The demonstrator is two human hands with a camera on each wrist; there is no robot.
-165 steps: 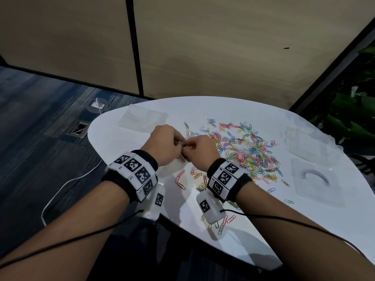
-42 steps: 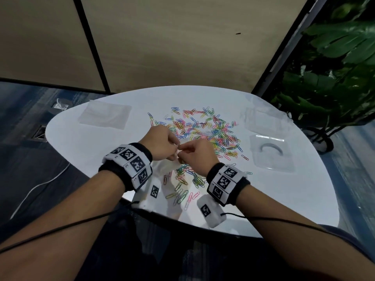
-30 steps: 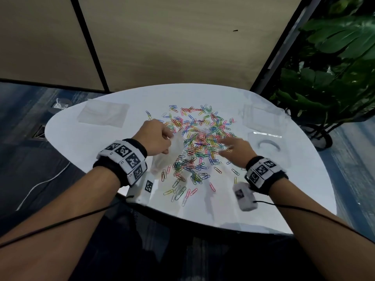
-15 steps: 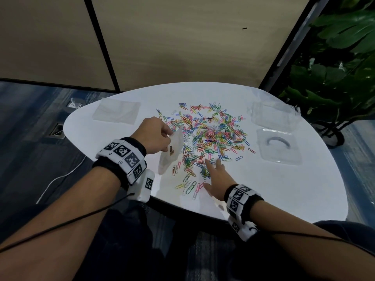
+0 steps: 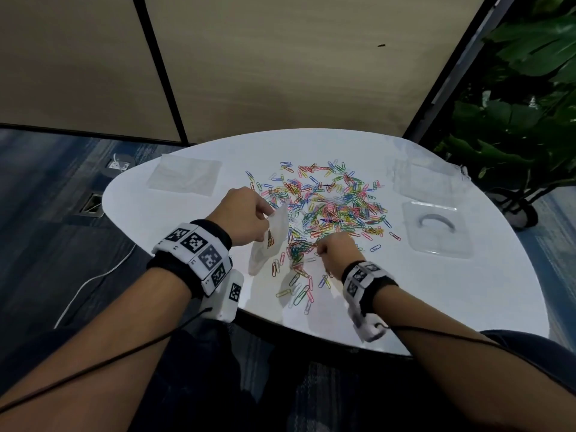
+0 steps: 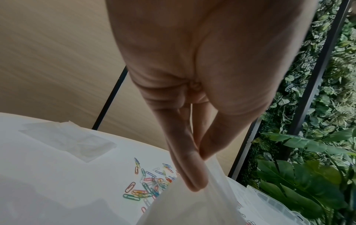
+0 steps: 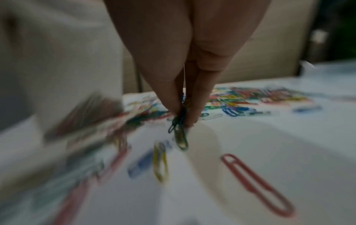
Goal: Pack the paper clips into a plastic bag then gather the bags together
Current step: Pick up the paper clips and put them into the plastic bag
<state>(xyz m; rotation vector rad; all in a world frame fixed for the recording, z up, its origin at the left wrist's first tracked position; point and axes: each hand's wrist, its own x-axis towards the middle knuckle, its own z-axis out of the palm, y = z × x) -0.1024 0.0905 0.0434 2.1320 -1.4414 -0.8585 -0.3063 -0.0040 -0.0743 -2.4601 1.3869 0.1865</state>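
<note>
My left hand point(image 5: 246, 219) pinches the bag point(image 5: 270, 241) mouth up at nine o'clock of the pile so my right hand point(image 5: 336, 252), clamped on clips point(image 7: 178, 130), can feed it.

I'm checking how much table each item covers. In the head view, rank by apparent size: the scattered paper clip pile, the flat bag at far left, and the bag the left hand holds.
1. Paper clip pile: largest.
2. Flat bag.
3. Held bag, pinched by the left hand: smallest, though it is seen partly edge-on, so its true size is unsure.
</note>
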